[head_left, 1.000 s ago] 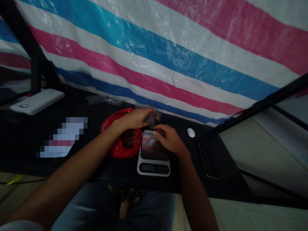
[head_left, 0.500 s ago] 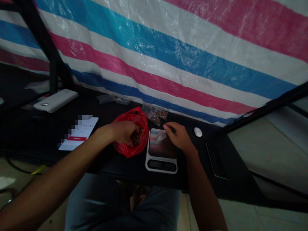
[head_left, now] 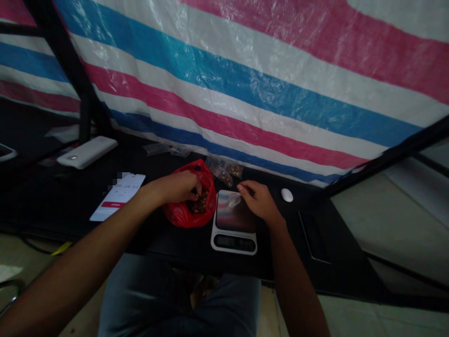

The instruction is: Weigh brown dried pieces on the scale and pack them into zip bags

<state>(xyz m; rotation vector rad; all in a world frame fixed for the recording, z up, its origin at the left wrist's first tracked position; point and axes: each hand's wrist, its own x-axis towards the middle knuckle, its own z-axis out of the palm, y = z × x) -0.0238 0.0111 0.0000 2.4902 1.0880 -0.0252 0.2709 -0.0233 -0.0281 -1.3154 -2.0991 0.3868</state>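
Observation:
My left hand (head_left: 183, 186) is inside the mouth of a red plastic bag (head_left: 182, 217), its fingers curled together above small brown pieces (head_left: 199, 202). Whatever lies between those fingers is too small and dim to make out. To the right of the bag sits a white kitchen scale (head_left: 234, 252) with a dark, shiny platform. On the platform's upper part is a small clear plastic bag (head_left: 234, 200). My right hand (head_left: 257, 199) is over the scale's upper right corner, thumb and finger pinched at the clear bag's edge.
Behind the scale lie small clear bags of brown pieces (head_left: 224, 172), with more clear plastic bags (head_left: 163, 149) to their left. A lit phone (head_left: 117, 199) and a white device (head_left: 87, 152) are at left. At right are a white mouse (head_left: 286, 194) and a dark phone (head_left: 313, 236).
My left hand has lifted slightly within the red bag, showing more of the brown pieces. My right hand stays at the scale. The view has shifted a little.

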